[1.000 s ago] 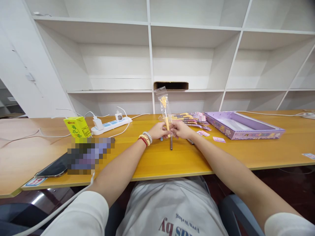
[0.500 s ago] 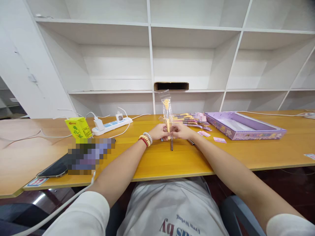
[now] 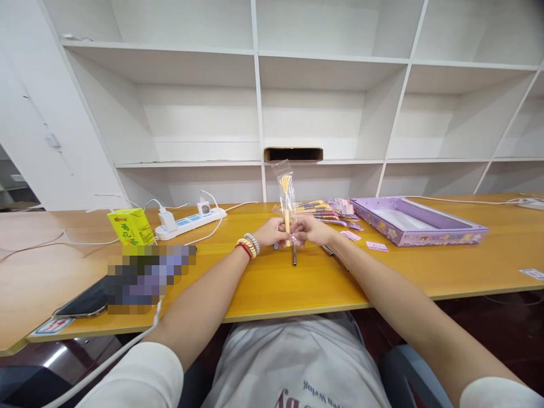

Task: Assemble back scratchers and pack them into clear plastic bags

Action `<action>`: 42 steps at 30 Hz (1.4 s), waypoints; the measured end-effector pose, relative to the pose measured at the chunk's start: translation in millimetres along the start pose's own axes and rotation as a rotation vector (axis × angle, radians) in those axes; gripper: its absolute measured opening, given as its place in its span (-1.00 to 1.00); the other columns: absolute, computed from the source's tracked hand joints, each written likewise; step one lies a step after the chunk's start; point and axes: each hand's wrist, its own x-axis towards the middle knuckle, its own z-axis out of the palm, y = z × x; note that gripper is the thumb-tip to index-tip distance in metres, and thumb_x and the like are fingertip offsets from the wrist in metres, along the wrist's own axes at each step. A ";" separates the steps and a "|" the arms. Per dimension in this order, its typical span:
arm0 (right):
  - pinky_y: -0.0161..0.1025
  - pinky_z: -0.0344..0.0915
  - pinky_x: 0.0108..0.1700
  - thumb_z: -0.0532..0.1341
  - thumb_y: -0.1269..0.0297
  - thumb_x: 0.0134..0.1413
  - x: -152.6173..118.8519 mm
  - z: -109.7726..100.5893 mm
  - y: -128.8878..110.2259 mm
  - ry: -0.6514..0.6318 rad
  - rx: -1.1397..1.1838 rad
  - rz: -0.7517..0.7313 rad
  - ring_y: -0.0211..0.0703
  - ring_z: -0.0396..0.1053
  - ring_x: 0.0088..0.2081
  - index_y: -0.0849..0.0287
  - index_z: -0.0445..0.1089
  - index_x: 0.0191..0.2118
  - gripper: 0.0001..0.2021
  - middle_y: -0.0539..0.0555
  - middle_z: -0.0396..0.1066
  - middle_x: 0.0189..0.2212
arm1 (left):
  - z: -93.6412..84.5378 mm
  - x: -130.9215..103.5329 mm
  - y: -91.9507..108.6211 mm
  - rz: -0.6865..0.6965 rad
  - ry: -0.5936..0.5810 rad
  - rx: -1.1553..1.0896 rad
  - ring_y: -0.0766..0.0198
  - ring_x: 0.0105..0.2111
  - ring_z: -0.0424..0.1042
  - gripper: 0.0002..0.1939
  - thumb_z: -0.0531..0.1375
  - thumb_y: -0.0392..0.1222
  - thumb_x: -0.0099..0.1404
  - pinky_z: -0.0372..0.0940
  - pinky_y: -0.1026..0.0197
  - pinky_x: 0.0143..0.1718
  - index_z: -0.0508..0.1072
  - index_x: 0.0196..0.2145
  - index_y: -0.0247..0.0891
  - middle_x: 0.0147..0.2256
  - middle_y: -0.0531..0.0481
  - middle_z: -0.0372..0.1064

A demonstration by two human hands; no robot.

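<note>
A yellow hand-shaped stick stands upright inside a clear plastic bag, held between my two hands above the table. My left hand pinches the lower part from the left. My right hand has its fingers closed on the bag's lower end from the right. A dark metal rod shows just below my fingers; whether it is joined to the stick I cannot tell. Behind my right hand lies a pile of similar packed sticks. Two small pink cards lie on the table right of my right hand.
An open purple box sits at the right. On the left are a yellow drink carton, a white power strip with cables and a phone. White shelves holding a cardboard box stand behind the table.
The camera view has shifted slightly. Both hands keep their hold on the bagged stick, and my right fingers have shifted a little at its lower end.
</note>
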 end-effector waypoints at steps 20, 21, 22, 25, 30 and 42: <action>-0.34 0.21 -0.46 0.20 0.35 -0.13 6.6 -5.6 13.1 0.541 -0.244 -0.092 -0.31 0.27 -0.55 0.19 0.25 -0.08 -0.60 -0.09 0.35 -0.57 | 4.5 0.9 9.6 -0.209 0.128 -0.035 0.43 -0.76 0.24 -0.96 0.14 -0.31 0.12 0.07 0.41 -0.74 0.30 -0.43 -0.32 -0.70 0.09 0.28; -0.33 0.22 -0.43 0.18 0.36 -0.13 7.6 -6.1 15.2 0.530 -0.297 -0.101 -0.31 0.27 -0.53 0.20 0.31 -0.16 -0.70 -0.06 0.36 -0.55 | 4.9 1.4 9.3 -0.216 0.141 -0.058 0.43 -0.77 0.22 -0.96 0.13 -0.31 0.13 0.06 0.42 -0.74 0.30 -0.42 -0.32 -0.70 0.10 0.28; -0.32 0.22 -0.41 0.17 0.36 -0.12 8.5 -6.7 16.8 0.524 -0.347 -0.109 -0.30 0.28 -0.51 0.21 0.34 -0.25 -0.78 -0.04 0.37 -0.54 | 5.3 1.8 8.8 -0.218 0.154 -0.077 0.44 -0.77 0.21 -0.96 0.12 -0.31 0.15 0.05 0.42 -0.75 0.31 -0.38 -0.33 -0.69 0.10 0.28; -0.30 0.22 -0.37 0.16 0.35 -0.09 9.7 -7.3 17.6 0.522 -0.414 -0.130 -0.29 0.28 -0.48 0.23 0.38 -0.40 -0.90 0.00 0.39 -0.51 | 6.0 2.6 6.4 -0.190 0.191 -0.109 0.44 -0.75 0.23 -0.85 0.11 -0.28 0.20 0.01 0.44 -0.76 0.31 -0.24 -0.33 -0.67 0.10 0.28; -0.32 0.20 -0.37 0.20 0.30 -0.06 6.5 -3.1 6.2 0.433 -0.451 -0.169 -0.30 0.25 -0.47 0.24 0.43 -0.37 -0.87 0.01 0.40 -0.46 | 4.8 4.5 2.8 -0.092 0.235 -0.083 0.40 -0.72 0.29 -0.62 0.14 -0.17 0.23 0.00 0.43 -0.77 0.26 -0.01 -0.32 -0.62 0.09 0.29; -0.18 0.28 -0.16 0.19 0.44 -0.11 3.4 -8.1 9.4 0.588 -0.761 -0.339 -0.13 0.33 -0.26 0.17 0.40 -0.22 -0.76 0.11 0.41 -0.27 | -4.2 6.3 1.3 -0.108 0.377 0.114 0.38 -0.76 0.20 -0.57 0.02 -0.14 0.26 0.06 0.35 -0.71 0.31 0.06 -0.32 -0.67 0.06 0.33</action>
